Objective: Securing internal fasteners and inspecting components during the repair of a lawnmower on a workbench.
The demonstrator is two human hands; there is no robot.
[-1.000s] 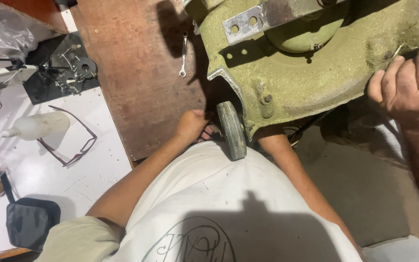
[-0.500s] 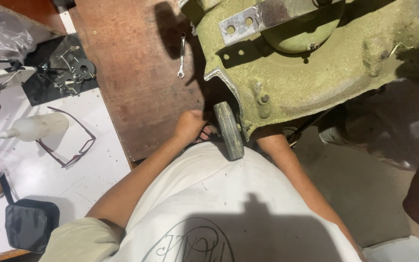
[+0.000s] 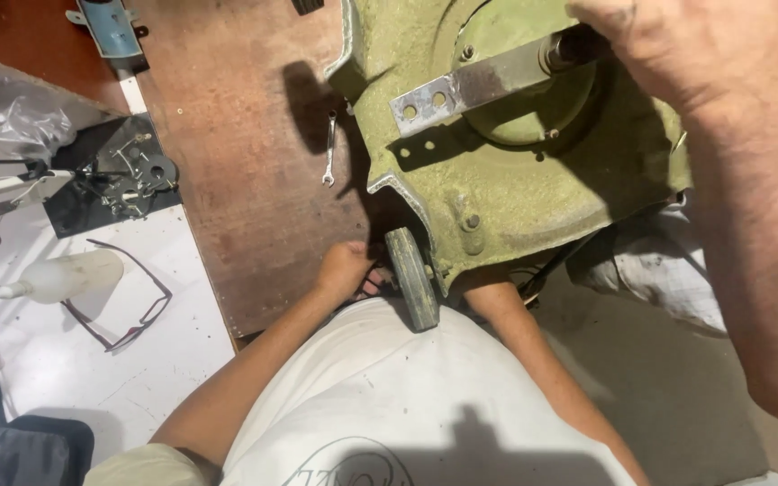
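My right hand has moved off the mower deck rim. It now closes over the blade hub. My left hand is out of view. A co-worker's hand sits beside the wheel.

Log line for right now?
right hand on mower blade centre | left hand unseen | mower deck underside up | co-worker's hand by wheel

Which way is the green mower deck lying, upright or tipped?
Tipped: the underside of the mower deck faces the camera, showing the metal blade bar and a wheel edge-on.
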